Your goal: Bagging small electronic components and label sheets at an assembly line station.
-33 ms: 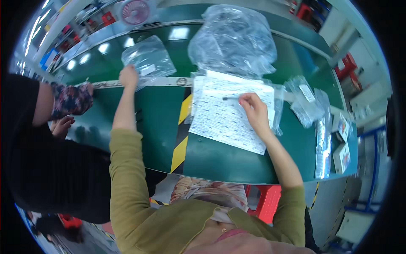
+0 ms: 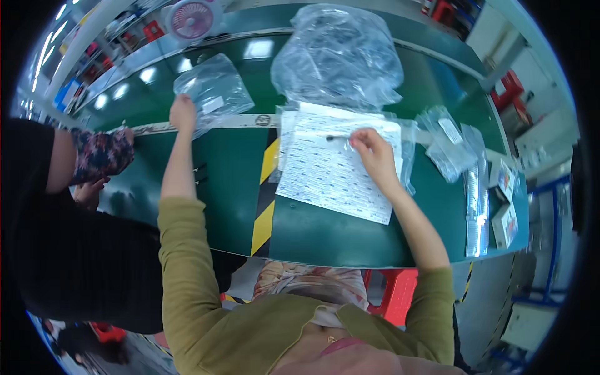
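Observation:
My left hand is closed on the near left edge of a clear plastic bag with a small white label. The bag lies flat on the far part of the green table. Over a stack of printed white sheets, my right hand pinches a small thin piece with a dark tip. That tip points left, just above the paper or touching it; I cannot tell which. It is too small to name. The sheets appear to lie on clear plastic bags whose edges stick out.
Behind the sheets sits a big bulging clear plastic bag. To the right lie labelled bags, a long clear sleeve and small white boxes. A co-worker's hand is at left. A pink fan stands far left.
My right hand has shifted slightly farther away over the sheets, with the dark-tipped piece still pinched. My left hand keeps its hold on the bag. The whole view has shifted a little.

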{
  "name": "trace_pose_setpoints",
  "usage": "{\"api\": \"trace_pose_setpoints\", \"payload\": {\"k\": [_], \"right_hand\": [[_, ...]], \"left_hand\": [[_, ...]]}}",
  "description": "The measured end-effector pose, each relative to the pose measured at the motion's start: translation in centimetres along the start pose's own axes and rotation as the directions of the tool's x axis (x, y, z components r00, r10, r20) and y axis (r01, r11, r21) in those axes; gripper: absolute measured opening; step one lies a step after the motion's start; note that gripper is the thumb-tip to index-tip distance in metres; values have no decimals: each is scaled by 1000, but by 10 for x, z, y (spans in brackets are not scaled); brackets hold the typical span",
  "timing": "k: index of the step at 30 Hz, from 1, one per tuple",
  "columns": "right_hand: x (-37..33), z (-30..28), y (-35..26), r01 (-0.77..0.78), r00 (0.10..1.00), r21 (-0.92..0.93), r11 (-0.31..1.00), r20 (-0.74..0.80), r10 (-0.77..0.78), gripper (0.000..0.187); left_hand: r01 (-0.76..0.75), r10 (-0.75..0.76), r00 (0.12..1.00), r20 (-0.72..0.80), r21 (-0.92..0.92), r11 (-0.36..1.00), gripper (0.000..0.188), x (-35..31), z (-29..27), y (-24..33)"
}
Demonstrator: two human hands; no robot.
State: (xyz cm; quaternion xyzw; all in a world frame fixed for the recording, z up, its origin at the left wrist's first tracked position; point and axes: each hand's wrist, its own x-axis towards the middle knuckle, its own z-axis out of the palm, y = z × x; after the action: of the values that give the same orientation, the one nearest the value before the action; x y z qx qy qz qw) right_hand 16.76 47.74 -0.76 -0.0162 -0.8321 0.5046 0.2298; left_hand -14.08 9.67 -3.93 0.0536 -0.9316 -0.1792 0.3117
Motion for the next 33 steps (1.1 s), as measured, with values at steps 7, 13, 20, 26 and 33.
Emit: {"api": "trace_pose_setpoints", "payload": {"k": [7, 13, 20, 26, 33], "right_hand": [[24, -41, 27, -363, 928, 352, 862, 59, 367, 12], [12, -34, 16, -435, 899, 580, 689, 230, 373, 23], [10, -33, -4, -386, 911, 343, 856, 285, 297, 28], [14, -19, -11, -366, 931, 549, 751, 233, 283, 27], [23, -41, -21, -343, 935, 352, 871, 221, 279, 31]], "left_hand": [[-447, 278, 894, -350, -665, 598, 12, -49, -85, 122], [-838, 867, 433, -246, -464, 287, 30, -136, -88, 185], [428, 706, 491, 510, -847, 314, 22, -202, -114, 232], [778, 569, 428, 702, -607, 164, 13, -197, -101, 242], [661, 628, 467, 622, -717, 220, 40, -189, -103, 241]]}}
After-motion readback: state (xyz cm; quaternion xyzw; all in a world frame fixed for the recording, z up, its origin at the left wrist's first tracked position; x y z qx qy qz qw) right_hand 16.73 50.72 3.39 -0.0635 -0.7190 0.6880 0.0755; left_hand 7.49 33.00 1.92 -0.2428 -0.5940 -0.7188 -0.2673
